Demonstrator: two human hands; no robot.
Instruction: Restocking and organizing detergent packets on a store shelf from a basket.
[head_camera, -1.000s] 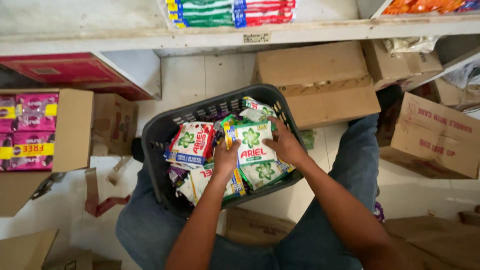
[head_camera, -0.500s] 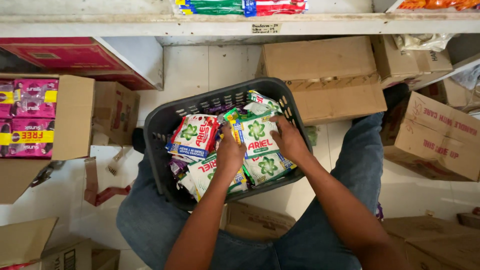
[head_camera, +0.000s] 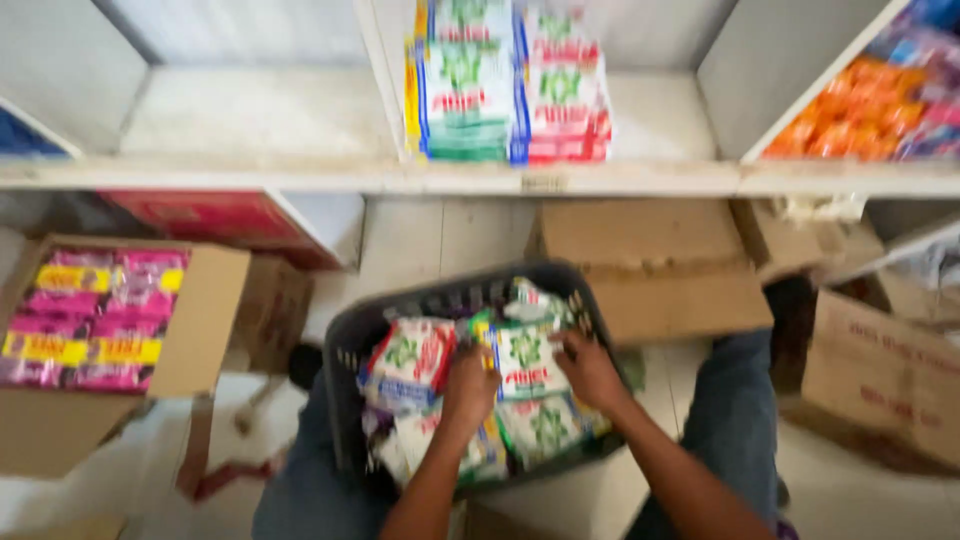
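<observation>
Both hands are down in the dark plastic basket (head_camera: 345, 345) on the person's lap. The left hand (head_camera: 470, 385) and right hand (head_camera: 590, 368) have their fingers curled around one white and green detergent packet (head_camera: 525, 360), sitting upright-ish on top of the pile, long axis running away from the person toward the shelf. More sachets fill the basket around it. Up front there's a white shelf (head_camera: 300, 175) with stacked packets (head_camera: 510, 85), cardboard boxes (head_camera: 650, 265) on a pale tiled floor (head_camera: 440, 240), and an open box of pink packs (head_camera: 95, 320) on the left. It's all pretty blurry.
</observation>
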